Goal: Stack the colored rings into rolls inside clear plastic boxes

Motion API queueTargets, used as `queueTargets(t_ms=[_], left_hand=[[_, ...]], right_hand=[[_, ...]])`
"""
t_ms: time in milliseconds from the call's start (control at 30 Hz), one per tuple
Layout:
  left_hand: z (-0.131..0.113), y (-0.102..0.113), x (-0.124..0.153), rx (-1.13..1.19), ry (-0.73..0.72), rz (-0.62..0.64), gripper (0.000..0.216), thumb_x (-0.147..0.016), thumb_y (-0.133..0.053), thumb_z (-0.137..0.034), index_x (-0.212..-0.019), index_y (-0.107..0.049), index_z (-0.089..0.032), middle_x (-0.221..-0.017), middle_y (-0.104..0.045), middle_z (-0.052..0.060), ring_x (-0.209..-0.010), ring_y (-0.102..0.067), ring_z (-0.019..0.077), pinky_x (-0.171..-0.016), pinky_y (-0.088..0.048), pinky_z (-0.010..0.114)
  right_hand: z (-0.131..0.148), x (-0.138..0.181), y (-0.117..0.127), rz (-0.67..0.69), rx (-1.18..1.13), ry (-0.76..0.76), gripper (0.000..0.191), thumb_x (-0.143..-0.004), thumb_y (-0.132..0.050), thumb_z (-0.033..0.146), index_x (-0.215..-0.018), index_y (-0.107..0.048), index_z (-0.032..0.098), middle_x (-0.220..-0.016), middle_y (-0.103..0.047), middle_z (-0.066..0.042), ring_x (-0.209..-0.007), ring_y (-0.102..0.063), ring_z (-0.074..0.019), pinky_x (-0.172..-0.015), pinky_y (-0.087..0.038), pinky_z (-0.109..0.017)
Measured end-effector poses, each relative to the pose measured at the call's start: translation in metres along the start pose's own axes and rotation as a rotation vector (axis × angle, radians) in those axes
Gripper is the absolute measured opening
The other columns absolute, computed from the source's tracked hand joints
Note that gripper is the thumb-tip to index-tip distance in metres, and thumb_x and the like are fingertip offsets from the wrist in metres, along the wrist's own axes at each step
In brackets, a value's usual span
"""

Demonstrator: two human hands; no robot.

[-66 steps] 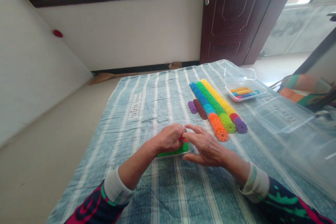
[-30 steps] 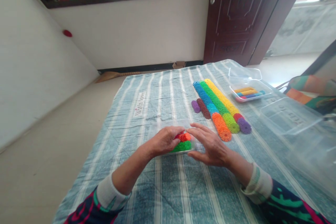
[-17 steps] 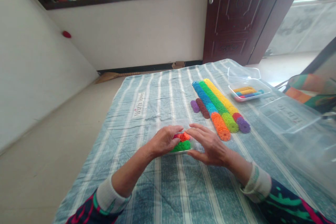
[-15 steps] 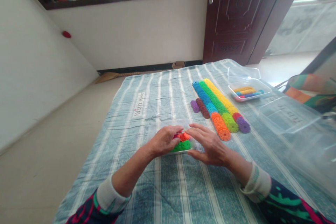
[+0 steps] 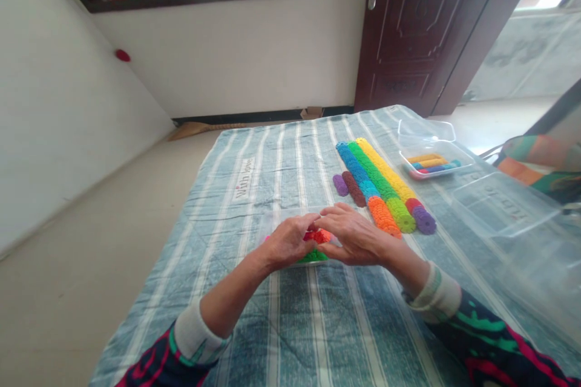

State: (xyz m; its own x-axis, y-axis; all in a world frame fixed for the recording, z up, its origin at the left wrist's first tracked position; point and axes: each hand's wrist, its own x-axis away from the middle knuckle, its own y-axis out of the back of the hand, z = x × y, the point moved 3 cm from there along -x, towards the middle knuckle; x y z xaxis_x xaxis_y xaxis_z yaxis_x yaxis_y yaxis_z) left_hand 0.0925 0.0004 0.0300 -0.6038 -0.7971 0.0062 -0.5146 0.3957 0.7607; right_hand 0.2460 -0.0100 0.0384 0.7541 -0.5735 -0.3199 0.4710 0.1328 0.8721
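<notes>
On the near part of the desk (image 5: 272, 314), both patterned sleeves come in from the bottom edge and the hands meet over a small clear tray (image 5: 278, 221). The left hand (image 5: 287, 244) has its fingers curled and clamped on a short stack of red and orange discs (image 5: 319, 235). The right hand (image 5: 358, 236) has its fingers straight and side by side, gripping nothing, tips resting on top of that same stack. Just under them in the tray lies a row of green discs (image 5: 312, 256). Beyond, to the right, long rows of discs (image 5: 376, 184) in blue, green, yellow and orange lie side by side, with two short purple and maroon stacks (image 5: 348, 185) just beside them. Farther right sits a second clear tray (image 5: 465, 160) holding coloured sticks (image 5: 431, 163). At the back stands a dark door (image 5: 422, 30).
</notes>
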Motion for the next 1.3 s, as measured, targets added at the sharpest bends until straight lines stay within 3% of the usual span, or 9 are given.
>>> queueTargets(t_ms=[133, 267, 633, 933, 1133, 1300], left_hand=[[0.005, -0.005, -0.001, -0.004, 0.027, -0.01, 0.034, -0.075, -0.059, -0.016, -0.109, -0.062, -0.016, -0.105, -0.071, 0.007, -0.095, -0.066, 0.0232, -0.083, -0.05, 0.031], [0.009, -0.008, -0.002, -0.059, 0.043, -0.044, 0.05, -0.069, -0.061, -0.012, -0.119, -0.058, -0.013, -0.113, -0.069, 0.011, -0.102, -0.065, 0.0263, -0.089, -0.049, 0.034], [0.008, -0.01, -0.001, -0.084, 0.048, -0.041, 0.029, -0.072, -0.052, -0.006, -0.097, -0.063, -0.014, -0.095, -0.071, 0.008, -0.091, -0.066, 0.0233, -0.082, -0.049, 0.033], [0.003, -0.006, 0.003, -0.042, 0.019, -0.018, 0.031, -0.072, -0.051, -0.006, -0.099, -0.061, -0.016, -0.097, -0.071, 0.005, -0.092, -0.065, 0.022, -0.082, -0.048, 0.032], [0.0, -0.001, 0.007, -0.002, 0.055, -0.025, 0.029, -0.075, -0.049, -0.009, -0.098, -0.063, -0.018, -0.094, -0.071, 0.003, -0.092, -0.065, 0.021, -0.083, -0.049, 0.03], [0.002, 0.0, 0.009, -0.005, 0.074, -0.043, 0.031, -0.078, -0.047, -0.008, -0.103, -0.063, -0.017, -0.101, -0.071, 0.005, -0.096, -0.065, 0.0212, -0.088, -0.048, 0.031]], right_hand=[[-0.003, -0.007, -0.009, 0.121, 0.071, -0.032, 0.013, -0.091, -0.051, 0.022, -0.093, -0.062, 0.015, -0.095, -0.068, -0.011, -0.092, -0.059, -0.0222, -0.088, -0.04, -0.039], [-0.008, -0.006, -0.018, 0.137, 0.123, -0.033, 0.015, -0.092, -0.046, 0.017, -0.094, -0.06, 0.014, -0.091, -0.068, -0.009, -0.087, -0.058, -0.021, -0.086, -0.037, -0.038], [-0.012, -0.002, -0.019, 0.105, 0.035, -0.04, 0.02, -0.087, -0.049, 0.009, -0.103, -0.061, 0.013, -0.09, -0.066, -0.009, -0.088, -0.058, -0.0211, -0.081, -0.04, -0.034], [-0.012, -0.002, -0.019, 0.11, 0.026, -0.044, 0.017, -0.087, -0.048, 0.009, -0.098, -0.059, 0.014, -0.09, -0.066, -0.009, -0.086, -0.058, -0.0201, -0.081, -0.043, -0.034], [-0.011, -0.001, -0.018, 0.104, 0.009, -0.022, 0.028, -0.087, -0.048, 0.008, -0.112, -0.058, 0.015, -0.089, -0.065, -0.008, -0.085, -0.057, -0.0193, -0.08, -0.043, -0.034], [-0.013, 0.0, -0.02, 0.104, 0.017, -0.025, 0.024, -0.09, -0.047, 0.011, -0.11, -0.06, 0.014, -0.087, -0.064, -0.008, -0.084, -0.057, -0.019, -0.08, -0.043, -0.033]])
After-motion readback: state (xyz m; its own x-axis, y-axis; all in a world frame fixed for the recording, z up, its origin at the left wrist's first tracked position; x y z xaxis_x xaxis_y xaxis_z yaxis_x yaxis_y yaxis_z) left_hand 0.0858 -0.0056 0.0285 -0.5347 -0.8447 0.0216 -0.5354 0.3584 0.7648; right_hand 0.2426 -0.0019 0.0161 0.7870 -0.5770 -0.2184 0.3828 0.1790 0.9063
